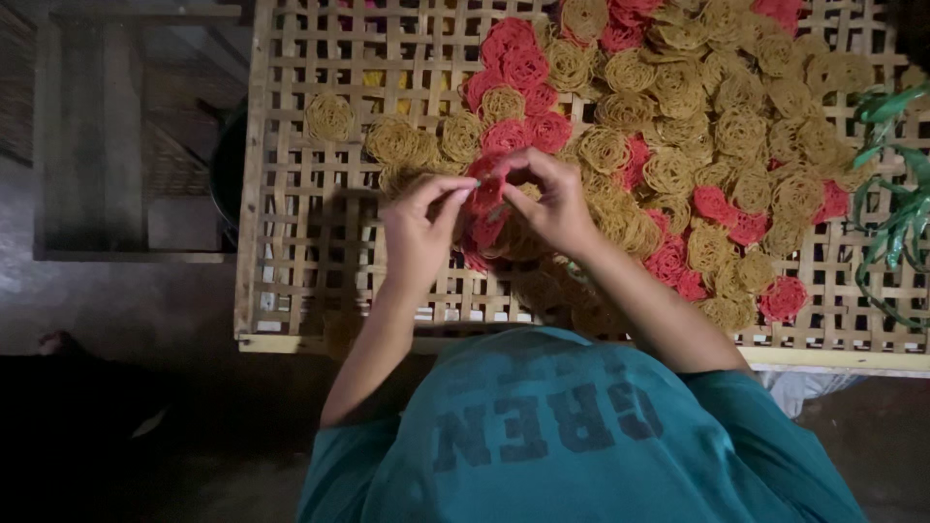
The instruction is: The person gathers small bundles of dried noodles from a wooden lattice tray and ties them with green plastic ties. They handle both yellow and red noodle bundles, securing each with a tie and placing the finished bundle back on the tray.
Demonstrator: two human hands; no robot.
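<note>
My left hand (418, 225) and my right hand (554, 201) meet over a woven bamboo lattice tray (291, 194). Together their fingertips pinch a red noodle-like coil (484, 190), held just above several other coils. Yellow coils (678, 92) and red coils (513, 58) lie spread over the middle and right of the tray, many of them overlapping. A single yellow coil (330, 116) lies apart at the left. My teal shirt (572, 436) fills the bottom of the view and hides the tray's near edge in the middle.
The left part of the lattice carries few coils. A wooden frame or bench (92, 136) stands at the far left on a dark floor. Green plant leaves (896, 184) reach in over the tray's right edge.
</note>
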